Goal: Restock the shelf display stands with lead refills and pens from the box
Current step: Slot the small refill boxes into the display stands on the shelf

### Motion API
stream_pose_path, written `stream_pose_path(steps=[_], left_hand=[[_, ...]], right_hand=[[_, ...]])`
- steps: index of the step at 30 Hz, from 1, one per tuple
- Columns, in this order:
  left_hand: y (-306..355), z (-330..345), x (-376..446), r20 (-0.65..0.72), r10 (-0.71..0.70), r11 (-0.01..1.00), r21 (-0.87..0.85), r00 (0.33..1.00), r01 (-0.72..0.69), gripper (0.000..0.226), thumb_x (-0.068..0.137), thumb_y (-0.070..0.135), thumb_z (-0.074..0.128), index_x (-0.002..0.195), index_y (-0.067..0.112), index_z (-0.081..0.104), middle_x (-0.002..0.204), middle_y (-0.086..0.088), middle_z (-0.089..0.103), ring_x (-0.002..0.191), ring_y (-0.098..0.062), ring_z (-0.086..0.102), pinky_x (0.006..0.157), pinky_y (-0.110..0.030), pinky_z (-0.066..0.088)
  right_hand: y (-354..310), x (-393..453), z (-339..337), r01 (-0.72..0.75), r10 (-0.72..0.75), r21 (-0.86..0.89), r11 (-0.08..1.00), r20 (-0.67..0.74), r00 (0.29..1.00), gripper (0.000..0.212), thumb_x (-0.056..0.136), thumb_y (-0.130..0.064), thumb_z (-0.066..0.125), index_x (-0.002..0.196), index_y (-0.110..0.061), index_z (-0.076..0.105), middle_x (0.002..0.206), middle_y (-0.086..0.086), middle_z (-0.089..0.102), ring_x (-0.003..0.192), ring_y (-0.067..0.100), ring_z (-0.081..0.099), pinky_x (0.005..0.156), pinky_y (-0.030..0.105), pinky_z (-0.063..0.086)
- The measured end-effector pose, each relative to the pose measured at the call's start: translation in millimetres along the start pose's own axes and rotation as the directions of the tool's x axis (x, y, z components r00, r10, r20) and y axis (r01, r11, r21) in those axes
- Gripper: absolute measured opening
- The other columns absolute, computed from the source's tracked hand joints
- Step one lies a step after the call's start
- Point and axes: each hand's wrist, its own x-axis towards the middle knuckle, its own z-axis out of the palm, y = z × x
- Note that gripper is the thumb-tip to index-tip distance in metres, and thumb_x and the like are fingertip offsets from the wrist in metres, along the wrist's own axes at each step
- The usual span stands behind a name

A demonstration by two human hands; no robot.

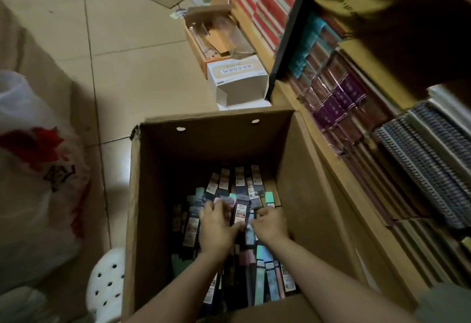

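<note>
A tall open cardboard box point(158, 195) stands on the floor, filled at the bottom with several slim lead refill packs point(270, 279) in dark, blue, pink and mint colours. Both my hands reach down inside it. My left hand point(216, 225) grips a bunch of the packs, with a dark pack marked 0.7 point(239, 211) standing up between thumb and fingers. My right hand point(270, 223) is curled round packs right beside it, its fingertips hidden among them. The wooden shelf point(339, 169) runs along the right.
The shelf holds rows of wrapped purple and red notebooks point(339, 103) and spiral-bound pads point(420, 159). On the tiled floor behind the box lie a white carton point(237, 80) and an open box of clutter point(214, 34). A plastic bag point(38, 169) and a white clog point(107, 282) sit left.
</note>
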Motion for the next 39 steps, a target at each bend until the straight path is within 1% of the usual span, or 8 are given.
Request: stream_pose_path(steps=[5,11,14,20,24,28,32,39], left_hand=[[-12.6,1.9,3.4,-0.025,0.082,0.989,0.126,0.996,-0.078,0.054,0.072,0.039,0.081,0.113,0.025,0.049,0.115,0.008,0.045,0.110,-0.012,0.043,0.084,-0.029,0.050],[-19.7,-2.0,3.0,-0.036,0.095,0.995,0.044,0.995,-0.093,0.039,0.074,0.028,0.081,0.104,0.023,0.056,0.109,0.009,0.047,0.105,-0.010,0.045,0.085,-0.028,0.049],[-13.0,-4.4,-1.8,0.012,0.036,0.979,-0.202,0.999,-0.033,0.024,0.079,0.029,0.078,0.092,0.022,0.060,0.095,0.005,0.058,0.091,-0.015,0.057,0.079,-0.031,0.054],[0.0,-8.0,-15.3,0.390,0.009,0.767,-0.594,0.921,0.244,0.026,0.097,0.032,0.055,0.106,0.010,0.067,0.097,-0.006,0.072,0.087,-0.020,0.067,0.075,-0.028,0.055],[7.3,-16.6,-17.6,0.341,-0.046,0.634,-0.716,0.939,0.292,0.031,0.104,0.027,0.040,0.105,0.008,0.064,0.095,-0.014,0.071,0.083,-0.023,0.066,0.065,-0.029,0.051],[1.7,-25.1,-6.3,0.271,-0.147,0.497,-0.811,0.951,0.308,0.027,0.105,0.022,0.035,0.103,0.005,0.056,0.076,-0.008,0.059,0.065,-0.018,0.056,0.064,-0.033,0.049],[-4.4,-12.7,-0.9,0.259,-0.196,0.510,-0.797,0.946,0.324,0.024,0.105,0.023,0.037,0.096,0.009,0.054,0.067,-0.001,0.054,0.057,-0.013,0.052,0.060,-0.032,0.049],[-9.7,0.7,-0.5,0.237,-0.162,0.590,-0.755,0.958,0.287,0.026,0.105,0.024,0.037,0.093,0.011,0.056,0.063,0.003,0.055,0.049,-0.002,0.050,0.048,-0.015,0.042]], right_hand=[[2.8,8.1,18.6,-0.075,0.076,0.017,0.997,-0.110,0.991,0.026,0.085,-0.020,0.074,0.107,-0.012,0.064,0.110,0.007,0.068,0.096,0.022,0.063,0.079,0.029,0.051],[9.4,-5.6,-4.3,-0.147,0.148,-0.054,0.988,0.011,0.989,0.016,0.084,-0.020,0.075,0.082,-0.015,0.061,0.096,0.004,0.066,0.097,0.024,0.065,0.086,0.034,0.055],[11.9,-17.6,-18.8,-0.140,0.148,-0.101,0.985,0.076,0.986,0.021,0.086,-0.020,0.073,0.075,-0.014,0.056,0.091,0.006,0.064,0.086,0.022,0.064,0.079,0.032,0.054],[3.6,-35.2,-25.3,-0.025,-0.053,0.304,0.952,0.243,0.969,0.012,0.088,-0.012,0.070,0.095,-0.016,0.062,0.094,0.003,0.066,0.081,0.013,0.064,0.061,0.020,0.054],[-4.6,-30.6,-17.3,0.063,-0.146,0.293,0.954,0.272,0.951,0.011,0.086,-0.012,0.072,0.095,-0.017,0.067,0.091,0.001,0.068,0.089,0.016,0.067,0.069,0.020,0.056],[-4.3,-14.3,-24.9,0.192,-0.192,-0.018,0.981,0.010,0.981,0.030,0.089,-0.010,0.068,0.118,-0.015,0.062,0.101,-0.002,0.063,0.087,0.010,0.064,0.069,0.017,0.052],[3.6,-0.5,-20.5,0.287,-0.331,-0.430,0.856,-0.029,0.943,0.056,0.094,-0.006,0.057,0.145,-0.010,0.036,0.139,0.010,0.042,0.123,0.023,0.048,0.103,0.031,0.044],[4.2,13.7,-4.5,0.149,-0.256,-0.556,0.818,-0.120,0.959,0.066,0.092,-0.008,0.061,0.145,-0.012,0.021,0.129,0.014,0.051,0.115,0.026,0.055,0.090,0.033,0.051]])
